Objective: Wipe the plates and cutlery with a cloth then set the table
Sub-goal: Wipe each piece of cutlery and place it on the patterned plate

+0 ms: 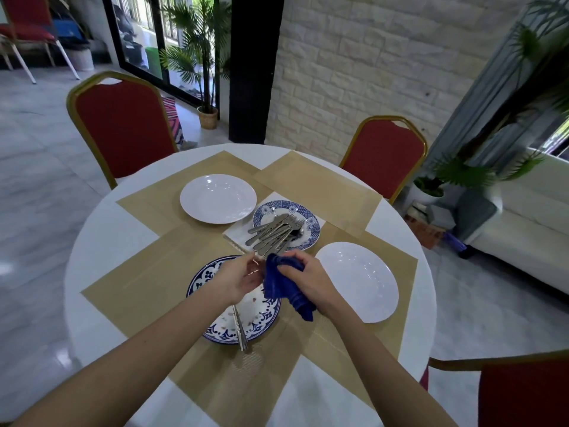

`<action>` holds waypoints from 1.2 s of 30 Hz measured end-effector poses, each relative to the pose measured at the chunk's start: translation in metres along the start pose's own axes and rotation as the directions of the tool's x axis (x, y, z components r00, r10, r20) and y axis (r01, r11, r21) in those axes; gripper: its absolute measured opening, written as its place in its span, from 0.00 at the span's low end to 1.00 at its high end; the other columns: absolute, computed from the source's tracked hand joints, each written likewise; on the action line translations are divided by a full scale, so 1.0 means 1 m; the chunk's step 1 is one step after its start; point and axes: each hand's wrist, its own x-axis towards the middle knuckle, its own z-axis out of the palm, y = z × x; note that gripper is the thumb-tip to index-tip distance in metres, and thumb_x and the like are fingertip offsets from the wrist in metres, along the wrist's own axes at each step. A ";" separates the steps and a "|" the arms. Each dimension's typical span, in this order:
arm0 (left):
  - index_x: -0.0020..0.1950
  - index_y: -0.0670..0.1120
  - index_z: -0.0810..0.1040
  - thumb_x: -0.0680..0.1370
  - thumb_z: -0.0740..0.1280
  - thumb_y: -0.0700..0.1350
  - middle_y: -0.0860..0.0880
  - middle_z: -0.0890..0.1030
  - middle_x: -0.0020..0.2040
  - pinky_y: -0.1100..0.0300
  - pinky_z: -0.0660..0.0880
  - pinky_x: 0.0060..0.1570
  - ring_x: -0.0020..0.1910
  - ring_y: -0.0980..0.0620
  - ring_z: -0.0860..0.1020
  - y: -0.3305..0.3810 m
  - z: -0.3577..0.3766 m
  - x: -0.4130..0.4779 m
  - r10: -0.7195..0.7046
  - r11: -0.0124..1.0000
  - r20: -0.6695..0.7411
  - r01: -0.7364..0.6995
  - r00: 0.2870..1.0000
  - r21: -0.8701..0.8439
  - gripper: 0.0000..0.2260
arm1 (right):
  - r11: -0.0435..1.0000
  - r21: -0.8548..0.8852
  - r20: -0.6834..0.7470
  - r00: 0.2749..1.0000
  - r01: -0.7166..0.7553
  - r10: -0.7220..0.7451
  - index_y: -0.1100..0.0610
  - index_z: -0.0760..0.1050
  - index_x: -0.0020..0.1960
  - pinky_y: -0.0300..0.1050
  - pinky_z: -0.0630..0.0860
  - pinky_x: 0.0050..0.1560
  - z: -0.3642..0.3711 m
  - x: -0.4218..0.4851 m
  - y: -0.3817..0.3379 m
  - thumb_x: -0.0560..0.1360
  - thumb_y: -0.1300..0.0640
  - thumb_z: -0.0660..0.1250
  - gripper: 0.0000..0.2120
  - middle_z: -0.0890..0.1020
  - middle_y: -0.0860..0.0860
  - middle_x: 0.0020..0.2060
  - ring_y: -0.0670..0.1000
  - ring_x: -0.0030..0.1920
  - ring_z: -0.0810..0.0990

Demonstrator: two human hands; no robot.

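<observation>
Between the hands, mid-wipe: right hand (308, 282) has its fingers curled tight round a bunched blue cloth (283, 288). Left hand (240, 280) pinches one end of a thin steel piece (255, 259) whose other end goes into the cloth. Fork, knife or spoon: cannot tell, too little shows.

Cloth looks soft and terry-like, with a loose tail hanging below the right palm.

Directly under both hands is a blue-and-white patterned plate (198, 280). It is glossy with a scrolled rim and brownish specks on its face (dirt or decoration, unclear). One long steel utensil (239, 328) lies across it, end over the near rim.

Just beyond, a second patterned plate (277, 208) on a white napkin (235, 234) carries the cutlery pile (274, 234), polished steel, heaped.

Two plain white plates (218, 198) (357, 280), round and glossy, each sit on a mat. Placemats (147, 285) are tan, woven, rectangular, overlapping on a round white table (92, 241).

Progress estimate: early-to-mid. Cutlery is mostly still piled, none is laid beside any plate, and the far patterned plate sits mid-table, not at a seat.
</observation>
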 end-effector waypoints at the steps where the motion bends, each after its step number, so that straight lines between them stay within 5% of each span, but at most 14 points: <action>1: 0.45 0.40 0.76 0.80 0.61 0.40 0.44 0.79 0.39 0.58 0.78 0.36 0.36 0.49 0.79 0.003 -0.003 0.003 -0.015 0.999 -0.020 0.016 1.000 0.030 0.08 | 1.000 -0.011 0.051 0.999 -0.008 0.008 0.49 0.78 0.48 0.45 0.80 0.44 0.001 -0.002 -0.001 0.76 0.61 0.67 0.07 0.82 0.49 0.44 0.48 0.42 0.81; 4: 0.41 0.40 0.76 0.80 0.60 0.36 0.45 0.80 0.33 0.61 0.77 0.29 0.30 0.52 0.78 0.007 -0.012 0.007 -0.019 0.994 -0.070 0.026 0.997 0.109 0.09 | 0.998 0.040 0.119 0.992 -0.048 0.043 0.50 0.78 0.49 0.47 0.80 0.45 0.001 -0.006 -0.003 0.77 0.61 0.67 0.07 0.82 0.50 0.44 0.49 0.43 0.81; 6: 0.38 0.41 0.74 0.80 0.58 0.36 0.48 0.78 0.27 0.60 0.75 0.33 0.30 0.54 0.77 0.009 -0.015 0.003 -0.025 0.992 -0.105 0.038 0.994 0.121 0.12 | 0.978 0.192 0.025 0.996 -0.087 0.084 0.51 0.78 0.50 0.46 0.79 0.44 -0.002 -0.004 -0.002 0.77 0.61 0.66 0.06 0.82 0.52 0.47 0.51 0.44 0.81; 9: 0.47 0.41 0.77 0.81 0.60 0.40 0.47 0.77 0.38 0.50 0.78 0.44 0.38 0.53 0.76 0.008 -0.016 -0.009 -0.053 0.981 -0.090 0.069 0.995 0.180 0.07 | 0.859 0.491 -0.228 0.930 -0.145 0.287 0.54 0.75 0.53 0.44 0.77 0.38 -0.011 0.006 0.003 0.77 0.57 0.68 0.06 0.81 0.57 0.50 0.54 0.43 0.80; 12: 0.55 0.47 0.78 0.81 0.61 0.44 0.48 0.80 0.45 0.47 0.80 0.43 0.42 0.50 0.79 0.005 -0.014 -0.024 -0.073 0.948 0.026 0.061 0.997 0.312 0.07 | 0.797 0.586 -0.329 0.855 -0.147 0.401 0.57 0.72 0.59 0.46 0.76 0.38 -0.024 0.016 0.004 0.72 0.53 0.72 0.19 0.81 0.56 0.49 0.53 0.41 0.80; 14: 0.58 0.47 0.76 0.81 0.60 0.42 0.47 0.81 0.49 0.52 0.81 0.39 0.44 0.50 0.81 0.002 -0.013 -0.026 -0.091 0.936 0.097 0.051 0.991 0.349 0.08 | 0.867 0.490 -0.429 0.841 -0.092 0.331 0.55 0.71 0.63 0.47 0.77 0.40 -0.027 0.016 0.000 0.71 0.56 0.73 0.22 0.80 0.52 0.50 0.52 0.44 0.80; 17: 0.60 0.43 0.75 0.82 0.58 0.37 0.49 0.83 0.52 0.61 0.80 0.36 0.45 0.53 0.81 -0.003 -0.013 -0.029 -0.108 0.899 0.183 0.018 0.977 0.438 0.10 | 0.991 0.129 -0.530 0.847 0.034 0.040 0.49 0.72 0.59 0.42 0.78 0.34 -0.017 0.008 -0.010 0.74 0.61 0.69 0.16 0.80 0.48 0.50 0.45 0.38 0.81; 19: 0.59 0.43 0.76 0.82 0.57 0.38 0.50 0.83 0.50 0.64 0.78 0.36 0.42 0.55 0.80 -0.005 -0.011 -0.032 -0.100 0.873 0.246 -0.034 0.964 0.487 0.10 | 0.984 -0.120 -0.441 0.881 0.133 -0.173 0.48 0.75 0.57 0.42 0.79 0.34 -0.006 0.003 -0.009 0.74 0.62 0.68 0.15 0.81 0.46 0.48 0.45 0.36 0.81; 22: 0.58 0.44 0.76 0.83 0.56 0.40 0.51 0.82 0.47 0.67 0.77 0.36 0.39 0.58 0.79 -0.005 -0.009 -0.036 -0.049 0.830 0.284 -0.119 0.957 0.545 0.10 | 0.818 -0.495 -0.148 0.900 0.293 -0.411 0.53 0.78 0.58 0.43 0.76 0.51 0.009 0.002 0.004 0.72 0.61 0.70 0.15 0.83 0.48 0.51 0.50 0.49 0.80; 25: 0.54 0.45 0.76 0.83 0.55 0.40 0.47 0.78 0.46 0.66 0.75 0.36 0.37 0.59 0.78 -0.004 -0.013 -0.036 0.002 0.752 0.312 -0.207 0.950 0.626 0.10 | 0.710 -0.629 -0.061 0.891 0.315 -0.450 0.52 0.80 0.59 0.47 0.73 0.57 0.013 0.005 0.016 0.75 0.56 0.68 0.12 0.81 0.48 0.58 0.52 0.57 0.76; 31: 0.55 0.45 0.77 0.83 0.55 0.39 0.51 0.78 0.41 0.67 0.73 0.34 0.37 0.58 0.76 -0.012 -0.018 -0.038 0.003 0.744 0.363 -0.245 0.932 0.622 0.12 | 0.738 -0.675 -0.284 0.915 0.022 -0.287 0.47 0.78 0.61 0.45 0.71 0.54 -0.005 0.021 0.017 0.78 0.52 0.64 0.13 0.75 0.45 0.65 0.52 0.62 0.71; 36: 0.54 0.46 0.77 0.83 0.54 0.39 0.49 0.77 0.42 0.66 0.72 0.31 0.37 0.53 0.72 -0.015 -0.015 -0.037 0.041 0.742 0.390 -0.289 0.920 0.605 0.12 | 0.613 -0.741 0.011 0.918 0.273 -0.396 0.48 0.80 0.57 0.49 0.73 0.58 -0.002 0.010 0.018 0.75 0.51 0.67 0.11 0.73 0.48 0.67 0.52 0.66 0.71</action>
